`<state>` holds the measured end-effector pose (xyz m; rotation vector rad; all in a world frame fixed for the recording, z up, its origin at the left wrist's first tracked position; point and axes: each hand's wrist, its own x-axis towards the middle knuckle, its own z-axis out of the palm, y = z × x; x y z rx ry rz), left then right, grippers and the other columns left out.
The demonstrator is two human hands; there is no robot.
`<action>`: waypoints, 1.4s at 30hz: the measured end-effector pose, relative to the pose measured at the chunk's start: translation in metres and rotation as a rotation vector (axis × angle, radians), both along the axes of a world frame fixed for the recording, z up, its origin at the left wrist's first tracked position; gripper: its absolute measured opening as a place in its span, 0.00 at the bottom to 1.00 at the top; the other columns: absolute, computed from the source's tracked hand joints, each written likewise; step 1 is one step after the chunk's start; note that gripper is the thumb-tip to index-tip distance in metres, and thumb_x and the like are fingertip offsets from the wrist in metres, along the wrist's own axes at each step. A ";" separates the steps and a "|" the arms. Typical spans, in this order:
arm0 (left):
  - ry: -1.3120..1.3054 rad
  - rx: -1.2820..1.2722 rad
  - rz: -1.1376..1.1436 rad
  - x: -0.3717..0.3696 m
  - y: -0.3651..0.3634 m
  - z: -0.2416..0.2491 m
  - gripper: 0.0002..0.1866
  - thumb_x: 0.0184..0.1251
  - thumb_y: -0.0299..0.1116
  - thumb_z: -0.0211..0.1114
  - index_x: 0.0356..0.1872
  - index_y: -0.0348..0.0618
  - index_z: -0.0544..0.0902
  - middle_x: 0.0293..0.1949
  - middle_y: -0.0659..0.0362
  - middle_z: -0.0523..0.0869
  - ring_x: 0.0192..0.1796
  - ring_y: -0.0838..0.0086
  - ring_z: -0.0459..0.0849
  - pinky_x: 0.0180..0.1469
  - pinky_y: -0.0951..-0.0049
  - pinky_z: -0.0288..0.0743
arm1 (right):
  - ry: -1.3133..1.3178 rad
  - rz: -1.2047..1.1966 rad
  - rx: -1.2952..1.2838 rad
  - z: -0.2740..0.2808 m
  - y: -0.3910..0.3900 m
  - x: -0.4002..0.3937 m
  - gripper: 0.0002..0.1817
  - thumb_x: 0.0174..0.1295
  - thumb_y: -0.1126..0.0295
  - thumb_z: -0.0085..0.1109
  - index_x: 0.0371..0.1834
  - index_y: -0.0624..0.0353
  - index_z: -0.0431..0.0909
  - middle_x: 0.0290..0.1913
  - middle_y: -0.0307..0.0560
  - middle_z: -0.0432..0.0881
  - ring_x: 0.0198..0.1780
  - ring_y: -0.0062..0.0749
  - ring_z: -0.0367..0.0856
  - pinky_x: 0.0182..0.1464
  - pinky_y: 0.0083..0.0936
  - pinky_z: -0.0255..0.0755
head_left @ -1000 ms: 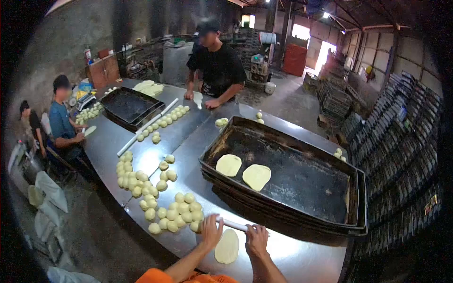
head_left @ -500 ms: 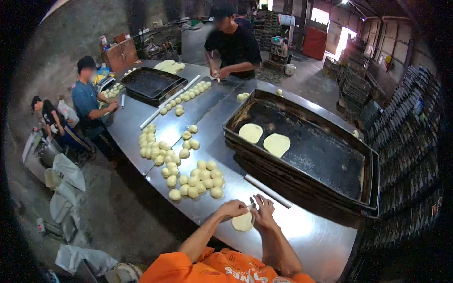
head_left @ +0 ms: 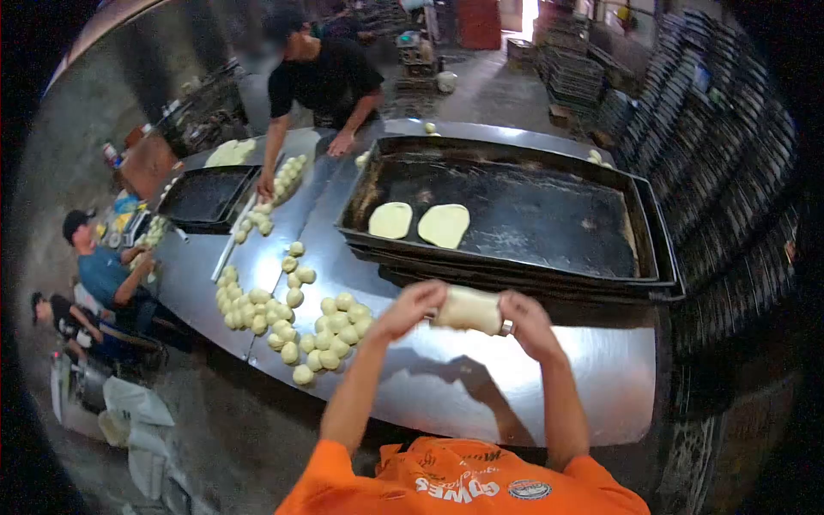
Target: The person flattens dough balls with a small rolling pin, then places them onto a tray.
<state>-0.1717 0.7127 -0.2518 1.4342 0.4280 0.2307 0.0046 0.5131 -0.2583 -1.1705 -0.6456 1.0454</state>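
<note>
Above the near part of the metal table, a flat sheet of dough (head_left: 469,309) hangs draped around a rolling pin (head_left: 507,328). My left hand (head_left: 418,309) is closed on the pin's left end and my right hand (head_left: 528,324) grips its right end. Beyond my hands lies a large dark baking tray (head_left: 549,215), stacked on others. Two flattened dough rounds rest in its left part, one on the left (head_left: 390,221) and one beside it (head_left: 444,225). Left of my left hand is a cluster of dough balls (head_left: 336,330).
The metal table (head_left: 592,369) curves around my front. More dough balls (head_left: 249,309) spread leftward. A co-worker in black (head_left: 322,81) reaches to a row of balls by a long rod (head_left: 233,242). Another in blue (head_left: 112,273) stands at the left edge. Racks (head_left: 721,163) stand right.
The rolling pin has left the table and is now in both hands with the dough around it, raised toward the tray. The co-worker in black has stretched an arm to the dough balls. My view has turned right.
</note>
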 end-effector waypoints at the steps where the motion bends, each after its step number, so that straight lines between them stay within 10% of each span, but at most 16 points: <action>1: -0.034 0.148 -0.070 0.023 0.018 0.018 0.17 0.79 0.47 0.59 0.47 0.42 0.82 0.40 0.67 0.81 0.43 0.83 0.76 0.46 0.80 0.73 | -0.068 0.027 0.074 0.017 0.005 0.027 0.16 0.76 0.56 0.53 0.41 0.57 0.79 0.36 0.32 0.75 0.38 0.16 0.72 0.39 0.18 0.70; 10: 0.183 0.255 -0.125 0.177 0.056 0.052 0.46 0.62 0.76 0.56 0.61 0.39 0.81 0.48 0.58 0.84 0.50 0.71 0.77 0.50 0.70 0.69 | -0.089 -0.221 -0.254 0.050 0.078 0.146 0.31 0.75 0.41 0.45 0.48 0.61 0.81 0.42 0.43 0.81 0.46 0.32 0.78 0.49 0.34 0.71; 14: 0.250 0.235 -0.043 0.209 0.066 -0.001 0.50 0.64 0.75 0.56 0.61 0.29 0.78 0.54 0.44 0.82 0.56 0.62 0.78 0.58 0.61 0.70 | -0.260 -0.121 -0.390 -0.012 0.117 0.190 0.32 0.78 0.46 0.42 0.50 0.69 0.81 0.46 0.52 0.82 0.52 0.43 0.79 0.53 0.40 0.71; 15: 0.244 0.294 0.022 0.207 0.063 -0.002 0.50 0.64 0.73 0.57 0.62 0.26 0.77 0.55 0.40 0.81 0.58 0.58 0.78 0.62 0.59 0.70 | -0.663 -0.272 -0.318 -0.020 0.125 0.193 0.29 0.77 0.49 0.43 0.50 0.70 0.80 0.46 0.53 0.83 0.52 0.46 0.79 0.54 0.42 0.71; 17: -0.147 0.983 0.534 0.209 0.056 -0.031 0.37 0.70 0.57 0.64 0.60 0.26 0.76 0.59 0.36 0.79 0.66 0.48 0.76 0.71 0.59 0.66 | -1.057 -0.390 -0.248 -0.029 0.128 0.179 0.27 0.77 0.53 0.44 0.50 0.70 0.80 0.46 0.55 0.83 0.51 0.50 0.79 0.56 0.43 0.71; 19: -0.331 0.857 0.491 0.170 0.042 0.003 0.27 0.73 0.45 0.63 0.60 0.32 0.77 0.60 0.42 0.79 0.64 0.52 0.78 0.68 0.61 0.69 | -1.424 -0.913 0.044 0.003 0.116 0.138 0.16 0.72 0.64 0.52 0.46 0.67 0.81 0.45 0.55 0.84 0.49 0.54 0.80 0.55 0.43 0.72; 25: 0.001 0.594 0.348 0.006 -0.061 -0.073 0.12 0.72 0.31 0.62 0.53 0.40 0.82 0.49 0.51 0.85 0.51 0.66 0.84 0.53 0.67 0.79 | -1.224 -0.161 0.158 -0.068 0.036 0.003 0.17 0.59 0.82 0.54 0.53 0.65 0.78 0.57 0.57 0.78 0.60 0.51 0.75 0.63 0.45 0.68; 28: 0.271 0.433 0.410 -0.067 -0.098 -0.130 0.14 0.72 0.32 0.64 0.54 0.40 0.82 0.49 0.51 0.84 0.49 0.67 0.85 0.49 0.66 0.81 | -1.297 -0.280 -0.194 -0.131 0.031 -0.023 0.22 0.63 0.78 0.56 0.62 0.63 0.75 0.61 0.57 0.75 0.63 0.54 0.72 0.65 0.47 0.66; 33: 0.436 0.602 0.980 -0.118 -0.072 -0.149 0.14 0.68 0.30 0.66 0.51 0.34 0.80 0.42 0.50 0.82 0.47 0.63 0.81 0.49 0.65 0.76 | -1.322 -0.288 -0.299 -0.139 0.019 -0.038 0.19 0.65 0.74 0.59 0.59 0.61 0.75 0.53 0.55 0.77 0.57 0.51 0.73 0.62 0.47 0.62; 35: 0.617 1.232 1.082 -0.128 -0.038 -0.178 0.14 0.68 0.32 0.68 0.49 0.36 0.78 0.38 0.54 0.80 0.44 0.66 0.78 0.48 0.64 0.76 | -1.327 -0.322 -0.280 -0.138 0.021 -0.041 0.18 0.65 0.74 0.59 0.58 0.60 0.76 0.51 0.55 0.77 0.57 0.50 0.73 0.61 0.46 0.62; 39: 0.535 0.989 0.857 -0.110 -0.030 -0.169 0.14 0.64 0.31 0.71 0.42 0.37 0.75 0.36 0.58 0.79 0.44 0.66 0.78 0.49 0.62 0.75 | -1.322 -0.308 -0.233 -0.136 0.010 -0.047 0.18 0.65 0.75 0.58 0.58 0.60 0.75 0.52 0.55 0.76 0.57 0.51 0.72 0.61 0.47 0.62; 42: 0.180 0.339 0.784 -0.089 -0.056 -0.132 0.16 0.63 0.30 0.73 0.38 0.40 0.72 0.35 0.62 0.78 0.44 0.71 0.78 0.48 0.67 0.75 | -1.305 -0.241 -0.271 -0.140 -0.007 -0.053 0.19 0.65 0.75 0.58 0.61 0.59 0.76 0.54 0.55 0.76 0.59 0.51 0.70 0.62 0.46 0.62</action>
